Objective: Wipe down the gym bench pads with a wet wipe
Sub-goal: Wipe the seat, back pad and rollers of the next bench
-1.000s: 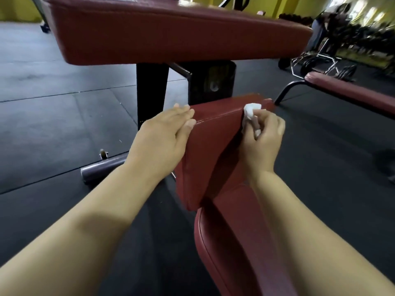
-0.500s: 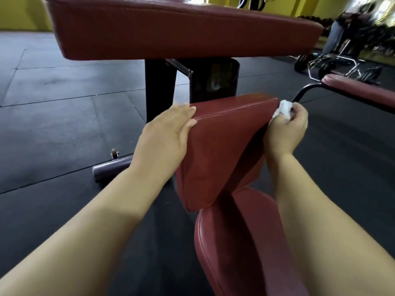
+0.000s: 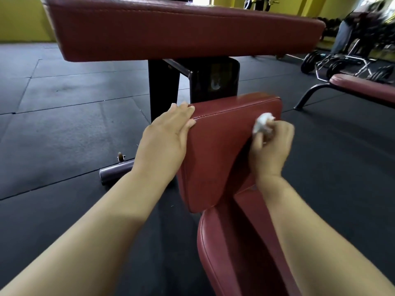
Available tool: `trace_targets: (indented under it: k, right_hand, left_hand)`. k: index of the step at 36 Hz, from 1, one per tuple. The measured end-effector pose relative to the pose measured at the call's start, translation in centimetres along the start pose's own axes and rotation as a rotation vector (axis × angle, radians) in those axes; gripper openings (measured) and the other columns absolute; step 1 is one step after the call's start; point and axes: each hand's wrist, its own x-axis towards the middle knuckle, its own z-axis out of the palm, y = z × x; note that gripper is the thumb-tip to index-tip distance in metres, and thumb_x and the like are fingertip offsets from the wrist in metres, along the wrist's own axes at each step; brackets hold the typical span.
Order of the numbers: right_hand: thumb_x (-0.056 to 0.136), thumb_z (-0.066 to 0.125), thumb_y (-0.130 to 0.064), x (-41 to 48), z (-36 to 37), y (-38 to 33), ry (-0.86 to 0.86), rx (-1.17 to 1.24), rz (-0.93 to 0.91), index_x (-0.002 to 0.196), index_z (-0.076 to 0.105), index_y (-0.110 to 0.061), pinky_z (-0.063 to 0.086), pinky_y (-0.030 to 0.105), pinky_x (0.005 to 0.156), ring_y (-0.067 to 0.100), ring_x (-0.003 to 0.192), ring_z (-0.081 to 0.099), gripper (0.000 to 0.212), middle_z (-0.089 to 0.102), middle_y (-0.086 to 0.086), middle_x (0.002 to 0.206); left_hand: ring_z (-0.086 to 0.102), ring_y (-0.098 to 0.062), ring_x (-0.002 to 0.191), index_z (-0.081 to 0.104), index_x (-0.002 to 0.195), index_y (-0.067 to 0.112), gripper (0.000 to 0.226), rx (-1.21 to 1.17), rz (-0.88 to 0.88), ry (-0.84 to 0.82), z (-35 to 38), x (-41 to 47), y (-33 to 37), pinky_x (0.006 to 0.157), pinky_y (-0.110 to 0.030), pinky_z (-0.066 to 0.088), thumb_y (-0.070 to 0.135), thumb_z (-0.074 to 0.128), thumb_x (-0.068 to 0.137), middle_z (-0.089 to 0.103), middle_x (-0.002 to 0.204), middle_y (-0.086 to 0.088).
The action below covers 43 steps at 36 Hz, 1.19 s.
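Wipe (image 3: 263, 124): a bunched white wad, pinched in the curled fingers of your right grip (image 3: 272, 146) and pressed against the upper right of the mid pad (image 3: 218, 150), just inside its right edge. Your left grip (image 3: 164, 142) lies flat with straight fingers over the pad's top left corner, fingertips on the top edge, holding nothing.

The mid pad stands tilted, its lower end touching or just over the seat pad (image 3: 230, 253) that runs toward you; your right forearm crosses above the seat pad and hides part of it. Right behind the mid pad rises a black post (image 3: 163, 88) with a boxy bracket (image 3: 213, 82), both close to your left fingertips. Above them the wide top pad (image 3: 171, 28) overhangs the whole spot and blocks the view beyond.

On the dark floor (image 3: 64, 124) to your left lies a metal tube (image 3: 115, 173), near your left wrist. To the right, well apart, a side pad (image 3: 363, 88) sits on a bent leg, with weight plates (image 3: 310, 60) behind it and a blurred person (image 3: 346, 33) farther back. Yellow walls (image 3: 19, 20) close the room.
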Motion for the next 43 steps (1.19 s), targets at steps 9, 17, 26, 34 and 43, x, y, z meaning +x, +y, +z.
trace_targets:
  k: [9,17,26,34,43]
  right_hand:
    - [0.08,0.044,-0.003,-1.7,0.2,-1.3,0.095,0.049,0.298,0.098,0.06,-0.002,0.038,0.023,0.079,0.019,0.088,0.049,0.024,0.05,0.016,0.101]
    - [0.086,0.051,-0.006,-9.3,0.4,-3.6,-0.251,0.155,-0.354,0.103,0.054,-0.012,0.044,0.016,0.072,0.009,0.082,0.048,0.018,0.044,0.002,0.099]
    - [0.084,0.047,-0.009,0.8,-1.4,3.3,0.03,0.022,0.578,0.093,0.064,-0.01,0.046,0.021,0.073,0.023,0.09,0.06,0.02,0.061,0.016,0.108]
    - [0.076,0.052,-0.001,-9.2,-0.4,-3.1,-0.124,0.136,0.114,0.092,0.062,-0.002,0.032,0.001,0.085,0.009,0.093,0.048,0.019,0.049,0.006,0.104]
    - [0.084,0.062,-0.002,-12.4,-0.6,-3.1,-0.245,0.261,-0.264,0.094,0.059,-0.012,0.046,0.017,0.083,0.015,0.089,0.055,0.015,0.048,0.002,0.1]
  left_hand:
    - [0.043,-0.025,0.131,0.059,0.127,0.01,0.034,0.038,-0.028,0.008,0.5,-0.2,0.0,0.102,-0.012,0.018,0.019,0.047,0.097,0.054,0.135,-0.005]
    - [0.038,-0.026,0.121,0.045,0.139,0.013,0.043,0.101,-0.056,-0.042,-0.1,-1.5,0.9,0.091,-0.014,0.023,0.018,0.049,0.097,0.041,0.146,-0.001]
    - [0.038,-0.027,0.13,0.041,0.141,0.012,0.05,0.101,-0.06,-0.029,0.4,-2.5,0.6,0.103,-0.014,0.014,0.016,0.056,0.094,0.042,0.145,-0.007]
    - [0.04,-0.023,0.13,0.039,0.143,0.015,0.053,0.159,-0.055,-0.03,0.2,-2.6,0.8,0.1,-0.017,0.022,0.019,0.057,0.094,0.042,0.145,-0.003]
    - [0.034,-0.02,0.133,0.031,0.146,0.018,0.055,0.176,-0.059,0.0,0.7,-3.2,1.2,0.1,-0.014,0.016,0.018,0.053,0.096,0.033,0.151,0.0]
